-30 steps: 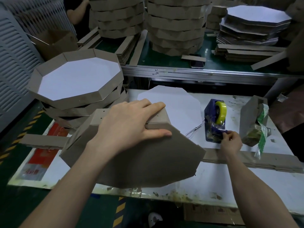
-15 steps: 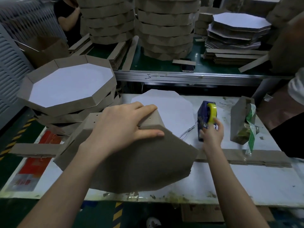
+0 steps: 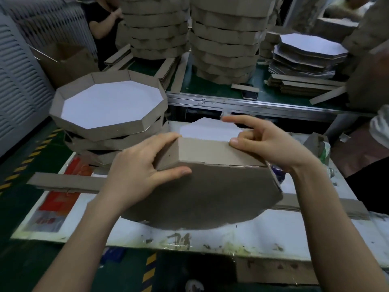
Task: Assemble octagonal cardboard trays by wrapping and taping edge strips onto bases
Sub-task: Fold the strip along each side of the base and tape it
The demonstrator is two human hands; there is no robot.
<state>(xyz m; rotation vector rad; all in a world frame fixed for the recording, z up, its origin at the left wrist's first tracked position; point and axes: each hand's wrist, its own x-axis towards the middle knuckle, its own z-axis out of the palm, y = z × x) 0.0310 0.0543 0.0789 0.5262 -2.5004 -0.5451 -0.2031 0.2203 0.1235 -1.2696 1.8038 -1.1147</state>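
Observation:
A brown octagonal tray (image 3: 210,197) stands tilted on the white table, its underside facing me. An edge strip (image 3: 202,150) is wrapped along its top sides. My left hand (image 3: 143,167) grips the upper left corner, fingers over the strip and thumb on the base. My right hand (image 3: 271,144) is at the strip's upper right end, thumb pressing its outer face, fingers curled behind its top edge and index finger straight. I cannot make out any tape. Only a sliver of the blue tape dispenser (image 3: 276,172) shows behind the tray.
A white octagonal base (image 3: 206,129) lies flat behind the tray. Finished trays (image 3: 109,106) are stacked at the left. A long strip (image 3: 63,182) lies across the table. The back bench holds tall tray stacks (image 3: 225,39), flat bases (image 3: 305,53) and a phone (image 3: 249,94). People stand at back left (image 3: 101,20) and at the right (image 3: 374,60).
My right hand has left the tape dispenser and come up to the strip's right end. The tray has turned, so a long strip face now faces me. My left hand has kept its hold.

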